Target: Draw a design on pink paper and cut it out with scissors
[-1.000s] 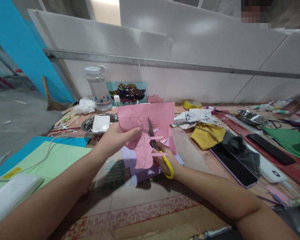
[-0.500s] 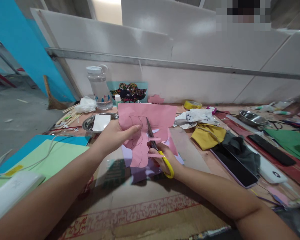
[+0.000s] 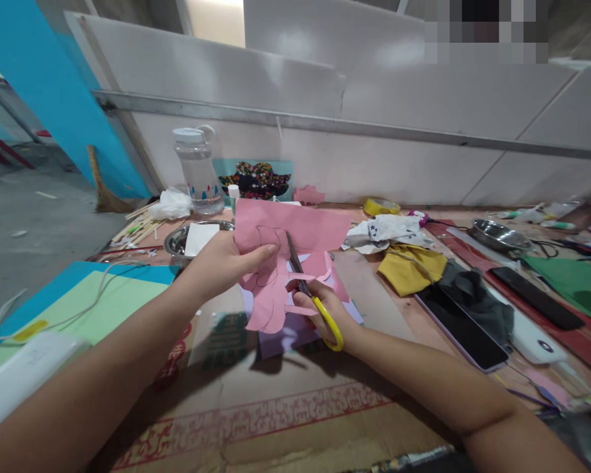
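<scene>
My left hand (image 3: 224, 263) pinches the left side of a pink paper sheet (image 3: 305, 233) that carries a drawn petal outline, holding it up over the table. My right hand (image 3: 320, 309) grips yellow-handled scissors (image 3: 308, 292), whose blades point up and away into the pink paper along the drawn line. Thin cut strips of pink paper curl near the blades. A lilac paper sheet (image 3: 285, 338) lies flat under the pink one.
A clear water bottle (image 3: 197, 172), a metal bowl (image 3: 177, 242) with a white card, green and blue sheets (image 3: 103, 299), yellow cloth (image 3: 411, 266), a phone (image 3: 460, 328), a yellow tape roll (image 3: 381, 207) and another metal bowl (image 3: 502, 233) surround the work spot. A white wall stands behind.
The pink paper has turned slightly in my left hand and its cut edge has dropped. The scissors have advanced along the line, and the cut strips have curled.
</scene>
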Action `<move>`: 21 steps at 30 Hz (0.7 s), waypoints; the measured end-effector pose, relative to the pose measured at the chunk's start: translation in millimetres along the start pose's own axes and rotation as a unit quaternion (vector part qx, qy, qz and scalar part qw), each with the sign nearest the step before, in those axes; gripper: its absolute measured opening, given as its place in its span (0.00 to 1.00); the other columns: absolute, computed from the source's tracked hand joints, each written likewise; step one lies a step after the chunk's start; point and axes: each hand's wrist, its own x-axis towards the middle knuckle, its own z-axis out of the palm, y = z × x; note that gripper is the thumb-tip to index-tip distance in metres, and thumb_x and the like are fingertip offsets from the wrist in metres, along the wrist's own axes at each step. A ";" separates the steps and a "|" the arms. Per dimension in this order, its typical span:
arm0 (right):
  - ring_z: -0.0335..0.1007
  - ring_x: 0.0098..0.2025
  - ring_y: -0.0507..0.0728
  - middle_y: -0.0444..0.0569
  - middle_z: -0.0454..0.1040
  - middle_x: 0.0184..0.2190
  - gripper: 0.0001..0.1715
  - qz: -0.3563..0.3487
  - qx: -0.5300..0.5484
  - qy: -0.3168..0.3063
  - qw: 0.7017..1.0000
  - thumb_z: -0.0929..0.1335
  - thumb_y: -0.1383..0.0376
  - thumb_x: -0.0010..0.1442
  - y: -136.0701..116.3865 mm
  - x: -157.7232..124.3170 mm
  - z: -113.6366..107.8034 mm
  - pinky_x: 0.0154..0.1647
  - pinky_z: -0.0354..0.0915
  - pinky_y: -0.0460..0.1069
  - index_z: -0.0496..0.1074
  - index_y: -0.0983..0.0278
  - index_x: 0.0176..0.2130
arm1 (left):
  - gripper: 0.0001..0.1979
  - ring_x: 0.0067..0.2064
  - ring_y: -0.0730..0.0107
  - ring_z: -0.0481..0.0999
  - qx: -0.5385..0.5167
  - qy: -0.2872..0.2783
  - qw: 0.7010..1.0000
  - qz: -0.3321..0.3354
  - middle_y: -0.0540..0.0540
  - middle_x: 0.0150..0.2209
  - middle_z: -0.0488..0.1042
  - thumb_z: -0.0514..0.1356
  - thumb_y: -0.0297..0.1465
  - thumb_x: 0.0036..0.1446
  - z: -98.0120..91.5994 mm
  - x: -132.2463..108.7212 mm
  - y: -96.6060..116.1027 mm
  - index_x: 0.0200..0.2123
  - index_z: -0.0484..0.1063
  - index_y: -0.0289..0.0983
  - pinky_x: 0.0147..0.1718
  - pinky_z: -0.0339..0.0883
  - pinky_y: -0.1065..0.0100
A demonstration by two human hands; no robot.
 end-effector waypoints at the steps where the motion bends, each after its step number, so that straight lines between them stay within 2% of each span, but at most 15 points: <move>1: 0.51 0.19 0.49 0.34 0.57 0.18 0.22 -0.002 -0.005 0.000 1.000 0.70 0.50 0.60 0.6 0.1 -0.6 0.21 0.49 0.46 0.73 0.64 0.45 | 0.23 0.21 0.74 0.70 0.005 -0.002 1.000 -0.007 0.51 0.18 0.73 0.61 0.45 0.63 -0.7 -0.2 0.8 0.20 0.73 0.38 0.21 0.64 0.73; 5: 0.54 0.21 0.50 0.37 0.59 0.21 0.22 -0.012 -0.019 0.001 1.000 0.70 0.49 0.59 1.7 0.6 -1.9 0.23 0.52 0.46 0.73 0.63 0.43 | 0.23 0.21 0.72 0.71 0.013 -0.002 0.999 -0.031 0.50 0.18 0.73 0.61 0.47 0.61 -2.6 -0.5 1.9 0.20 0.74 0.38 0.21 0.66 0.73; 13: 0.56 0.25 0.50 0.41 0.64 0.28 0.19 -0.015 -0.052 0.013 0.998 0.69 0.52 0.61 -0.8 -0.7 -1.9 0.23 0.55 0.45 0.74 0.63 0.44 | 0.23 0.21 0.70 0.72 0.010 -0.001 1.000 -0.018 0.50 0.18 0.72 0.62 0.48 0.60 -4.4 -0.3 -1.4 0.20 0.74 0.38 0.21 0.67 0.72; 15: 0.56 0.24 0.50 0.40 0.63 0.26 0.21 -0.018 -0.053 0.009 0.998 0.69 0.50 0.61 0.0 -0.3 -2.4 0.23 0.54 0.45 0.73 0.63 0.44 | 0.20 0.24 0.69 0.75 -0.005 0.030 1.000 -0.008 0.50 0.22 0.75 0.64 0.48 0.59 -5.3 0.5 -2.0 0.26 0.77 0.39 0.23 0.69 0.71; 17: 0.54 0.22 0.49 0.38 0.61 0.23 0.24 -0.020 -0.051 0.000 0.999 0.69 0.48 0.61 1.4 0.8 -3.2 0.22 0.53 0.45 0.73 0.64 0.45 | 0.17 0.29 0.66 0.78 -0.043 0.081 0.996 0.006 0.48 0.31 0.80 0.66 0.48 0.58 -7.0 1.9 -1.5 0.38 0.80 0.39 0.27 0.72 0.70; 19: 0.54 0.20 0.49 0.37 0.60 0.20 0.27 -0.020 -0.056 -0.005 0.998 0.69 0.45 0.60 2.7 1.6 -4.1 0.20 0.52 0.45 0.71 0.64 0.44 | 0.23 0.33 0.64 0.80 -0.088 0.127 0.988 0.015 0.46 0.38 0.81 0.68 0.46 0.56 -9.7 3.1 -0.2 0.51 0.77 0.40 0.29 0.74 0.68; 21: 0.55 0.19 0.49 0.37 0.60 0.19 0.28 -0.018 -0.063 -0.007 0.998 0.69 0.42 0.59 3.0 1.1 -4.6 0.20 0.52 0.45 0.69 0.63 0.38 | 0.29 0.32 0.66 0.79 -0.114 0.153 0.981 0.029 0.46 0.39 0.80 0.70 0.43 0.53 -13.3 3.8 1.2 0.57 0.73 0.40 0.28 0.74 0.69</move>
